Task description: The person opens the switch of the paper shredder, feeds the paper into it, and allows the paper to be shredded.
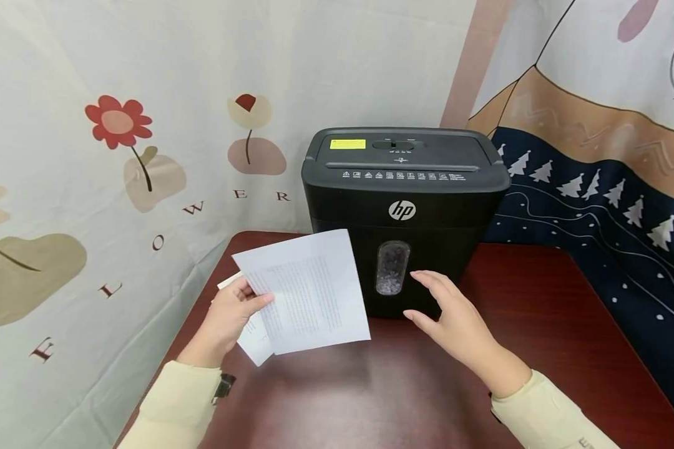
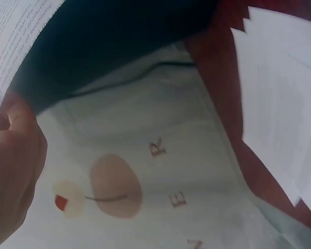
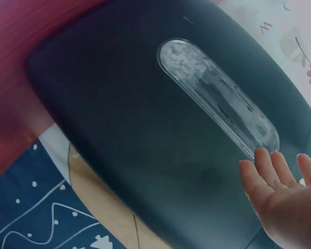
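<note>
My left hand [image 1: 223, 321] pinches a printed sheet of paper [image 1: 309, 293] by its left edge, thumb on the face and fingers behind. The sheet is tilted up and overlaps the front of a black HP paper shredder [image 1: 345, 209] in the head view. Several more sheets [image 2: 280, 104] lie loosely stacked on the table, partly hidden below the held one in the head view. Fingers spread and nothing in them, my right hand [image 1: 455, 321] hovers before the shredder, near its clear window [image 1: 392, 268]. White paper shreds [image 3: 184, 62] show through that window.
The shredder stands at the back of a dark red table [image 1: 539, 349], its feed slot [image 1: 401, 166] along the top. Behind it hangs a pale printed cloth [image 1: 371, 62] with flowers. A navy cloth [image 1: 629, 249] with white trees drapes along the right side.
</note>
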`<state>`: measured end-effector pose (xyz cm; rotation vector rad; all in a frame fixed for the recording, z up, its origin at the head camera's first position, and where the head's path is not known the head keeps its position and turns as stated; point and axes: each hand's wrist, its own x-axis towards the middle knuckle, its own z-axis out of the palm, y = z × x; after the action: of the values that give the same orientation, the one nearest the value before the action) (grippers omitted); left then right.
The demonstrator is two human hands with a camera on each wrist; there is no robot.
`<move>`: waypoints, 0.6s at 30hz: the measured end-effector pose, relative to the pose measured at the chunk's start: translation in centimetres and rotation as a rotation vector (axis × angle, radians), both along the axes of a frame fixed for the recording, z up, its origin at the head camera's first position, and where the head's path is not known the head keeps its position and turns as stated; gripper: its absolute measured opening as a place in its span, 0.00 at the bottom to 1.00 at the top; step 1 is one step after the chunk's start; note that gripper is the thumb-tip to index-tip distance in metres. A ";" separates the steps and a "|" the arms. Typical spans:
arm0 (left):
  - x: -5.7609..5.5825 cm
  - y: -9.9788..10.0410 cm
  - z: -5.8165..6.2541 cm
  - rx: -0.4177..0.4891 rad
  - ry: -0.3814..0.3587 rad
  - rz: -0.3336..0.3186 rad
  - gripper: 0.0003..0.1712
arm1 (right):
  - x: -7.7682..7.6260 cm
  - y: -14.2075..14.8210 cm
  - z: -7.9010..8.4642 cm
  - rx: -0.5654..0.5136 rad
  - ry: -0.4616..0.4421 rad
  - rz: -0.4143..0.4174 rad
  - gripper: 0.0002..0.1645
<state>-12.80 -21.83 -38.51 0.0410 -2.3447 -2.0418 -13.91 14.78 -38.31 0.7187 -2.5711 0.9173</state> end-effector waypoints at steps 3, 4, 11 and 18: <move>-0.3 1.3 0.4 0.017 0.002 -0.021 0.20 | -0.1 -0.1 0.5 -0.023 -0.037 0.022 0.39; -0.4 1.8 0.5 0.020 0.007 -0.029 0.20 | -0.2 -0.2 0.7 -0.035 -0.058 0.033 0.39; -1.4 4.0 1.0 0.016 0.022 -0.089 0.19 | -0.6 -0.3 2.0 -0.147 -0.243 0.103 0.36; -1.9 5.8 1.8 -0.022 0.042 -0.157 0.18 | -0.9 -0.2 3.0 -0.234 -0.381 0.132 0.28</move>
<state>-14.72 -15.98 -36.74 -0.1904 -2.4148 -2.0605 -14.83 14.56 -35.33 0.7084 -2.6873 1.4965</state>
